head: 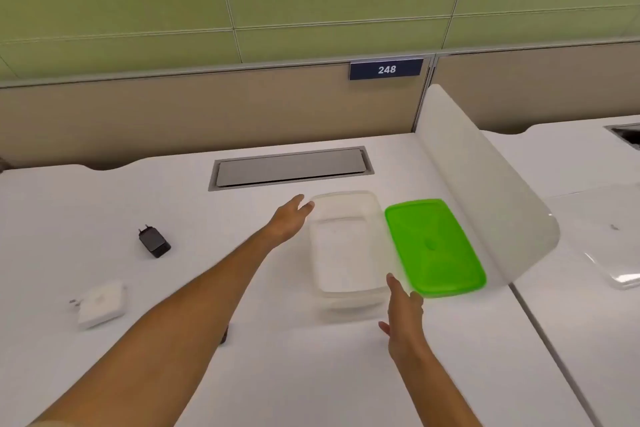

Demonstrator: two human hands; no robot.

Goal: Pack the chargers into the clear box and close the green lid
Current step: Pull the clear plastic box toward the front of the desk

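The clear box point(346, 253) sits open on the white desk point(277, 374), with the green lid point(434, 246) lying just right of it. The left hand point(291, 218) is open at its far-left corner, the right hand point(403, 312) open at its near-right corner, neither gripping. A black charger point(154, 241) and a white charger point(100, 303) lie well left.

We see a bright green lid point(434, 246), clear box point(346, 253), black charger point(154, 240), white charger point(100, 303), white table point(138, 204), navy sign point(386, 69) with white "248".
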